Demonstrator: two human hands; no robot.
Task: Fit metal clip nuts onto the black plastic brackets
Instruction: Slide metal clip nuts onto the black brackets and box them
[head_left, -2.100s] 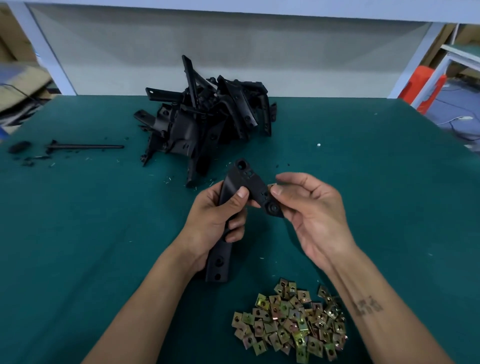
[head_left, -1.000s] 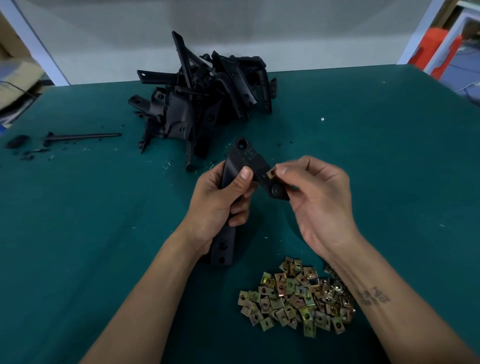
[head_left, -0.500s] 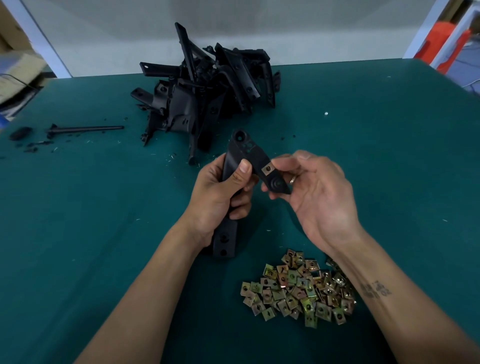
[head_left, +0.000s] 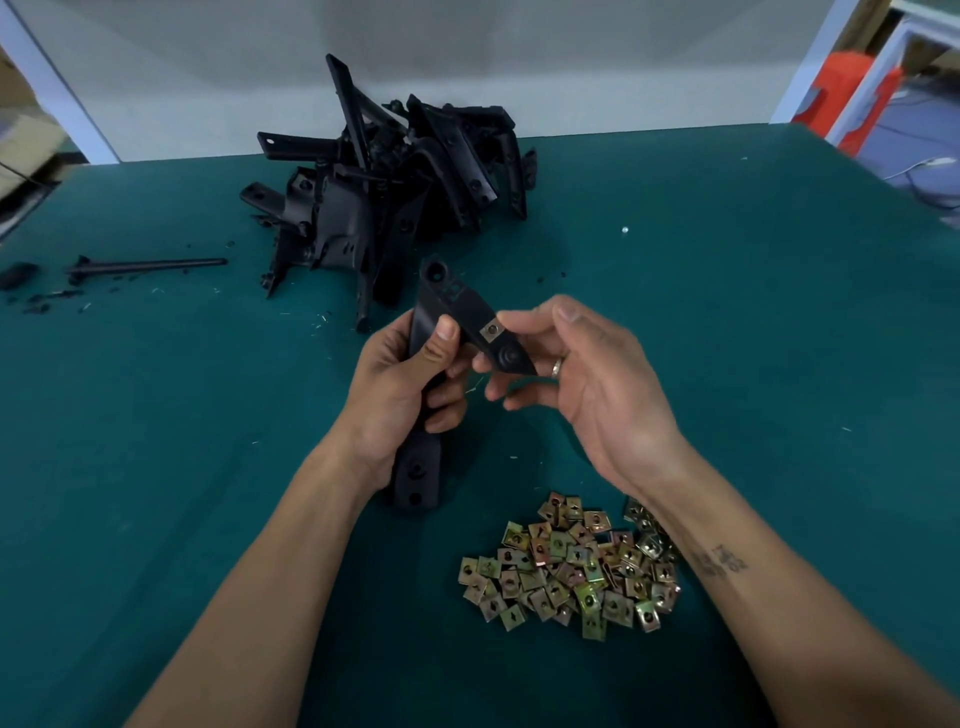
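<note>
My left hand (head_left: 400, 395) grips a long black plastic bracket (head_left: 451, 301) round its middle, thumb on the top face, and holds it upright over the green table (head_left: 753, 338). A brass-coloured clip nut (head_left: 491, 330) sits clipped on the bracket's angled right arm. My right hand (head_left: 597, 395) is just right of that arm with fingers relaxed and spread. Its index finger is lifted above the nut and its lower fingers lie under the bracket's tip. A heap of loose clip nuts (head_left: 571, 566) lies on the table below my right wrist.
A tangled pile of black brackets (head_left: 395, 197) stands at the back centre. A black rod (head_left: 150, 265) and plastic crumbs lie at the far left. An orange object (head_left: 847, 93) stands beyond the table's right corner.
My right hand pinched the clip nut onto the bracket's arm, then let go; its fingers have opened and drawn back slightly. My left hand keeps its grip on the bracket.
</note>
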